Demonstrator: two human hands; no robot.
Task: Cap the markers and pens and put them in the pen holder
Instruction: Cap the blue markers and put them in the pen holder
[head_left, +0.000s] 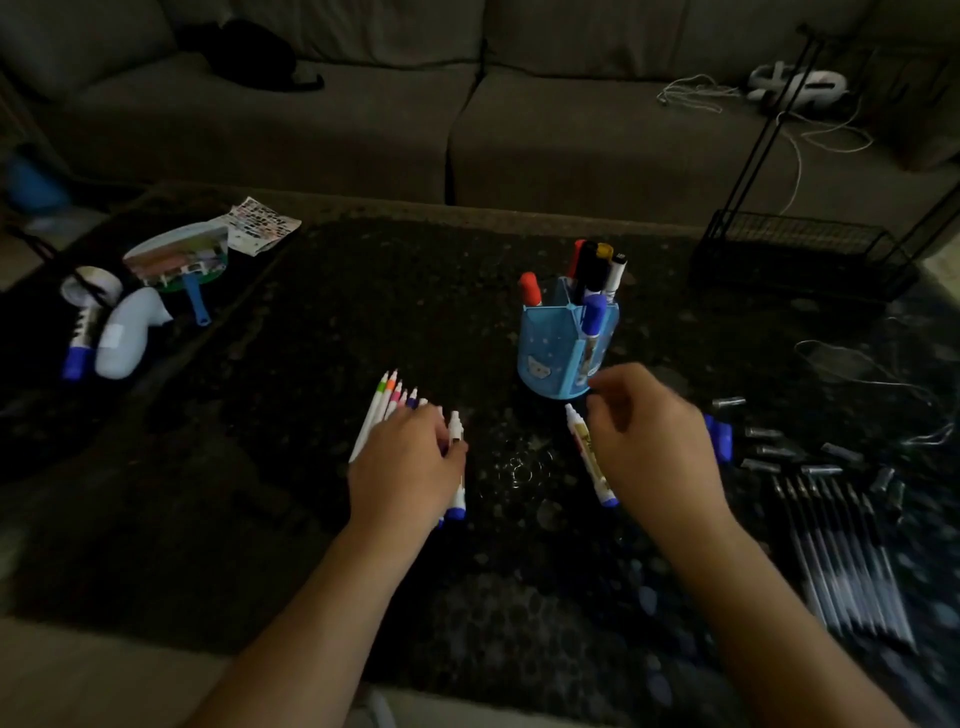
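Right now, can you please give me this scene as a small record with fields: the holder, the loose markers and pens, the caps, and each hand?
pen holder: blue, upright on the dark table, several capped markers inside
thin markers: row lying beside the left hand, uncapped tips
left hand: over a blue-ended marker; grip unclear
right hand: above the table, next to a white marker; blurred
blue cap: at the right hand
black pens: row at right
loose caps: dark, scattered above the pens
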